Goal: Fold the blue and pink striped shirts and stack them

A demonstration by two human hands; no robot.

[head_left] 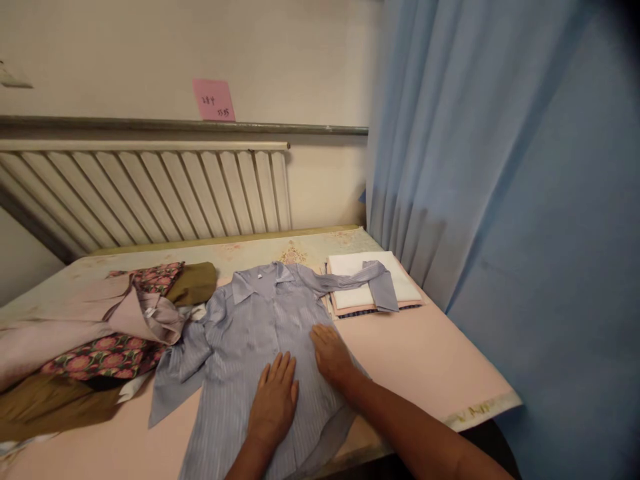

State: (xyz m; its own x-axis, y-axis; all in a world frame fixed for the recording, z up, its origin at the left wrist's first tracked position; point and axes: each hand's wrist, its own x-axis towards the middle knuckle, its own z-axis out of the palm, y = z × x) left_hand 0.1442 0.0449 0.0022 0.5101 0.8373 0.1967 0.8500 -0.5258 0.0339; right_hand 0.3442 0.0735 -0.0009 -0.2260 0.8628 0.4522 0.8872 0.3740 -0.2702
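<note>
A light blue striped shirt [250, 320] lies spread face up on the pink-covered table [430, 360], collar toward the wall. My left hand [275, 400] rests flat on the shirt's front, fingers stretched out. My right hand [330, 353] lies flat on the shirt beside it, a little further up and to the right, fingers also extended. Neither hand holds anything. One sleeve [370, 283] of the shirt drapes over a stack of folded cloths [395, 293] at the right.
A heap of unfolded clothes [100, 327], pink, floral and olive, covers the table's left side. A white radiator [150, 193] runs along the wall behind, with a pink note [214, 100] above it. A blue curtain [500, 167] hangs at the right.
</note>
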